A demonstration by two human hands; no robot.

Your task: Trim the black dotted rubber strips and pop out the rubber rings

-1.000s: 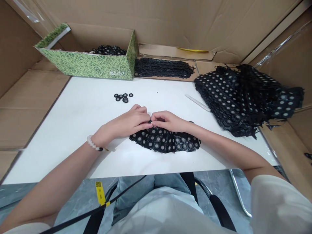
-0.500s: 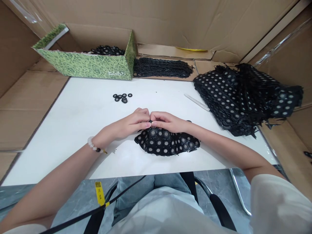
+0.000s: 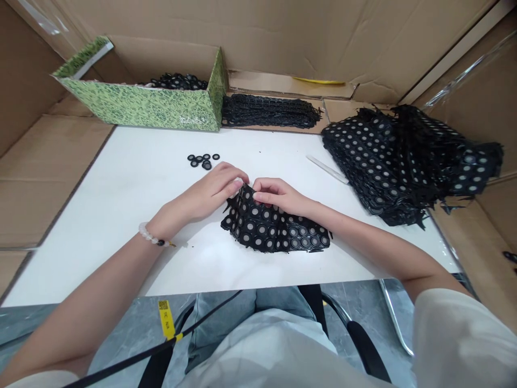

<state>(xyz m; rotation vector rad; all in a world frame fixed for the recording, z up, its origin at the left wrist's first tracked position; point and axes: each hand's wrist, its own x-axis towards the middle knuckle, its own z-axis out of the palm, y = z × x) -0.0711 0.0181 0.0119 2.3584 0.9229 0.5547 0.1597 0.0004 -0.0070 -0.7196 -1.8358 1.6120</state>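
A black rubber sheet of round rings with grey centres point(image 3: 277, 229) lies on the white table point(image 3: 133, 205) in front of me. My left hand point(image 3: 210, 191) and my right hand point(image 3: 278, 195) meet at the sheet's far left corner. Both pinch that raised edge with fingers pressed together. A bead bracelet is on my left wrist. Several loose black rings point(image 3: 202, 160) lie just beyond my left hand.
A green patterned box point(image 3: 149, 105) holding black rings stands at the back left. A flat stack of black frames point(image 3: 269, 112) lies behind the table. A big heap of ring sheets point(image 3: 399, 161) fills the right side, with a white strip point(image 3: 327, 170) beside it. Cardboard walls surround the table.
Both hands have moved slightly away from me and lifted the sheet's far corner; the sheet has shifted and bunched up under them.
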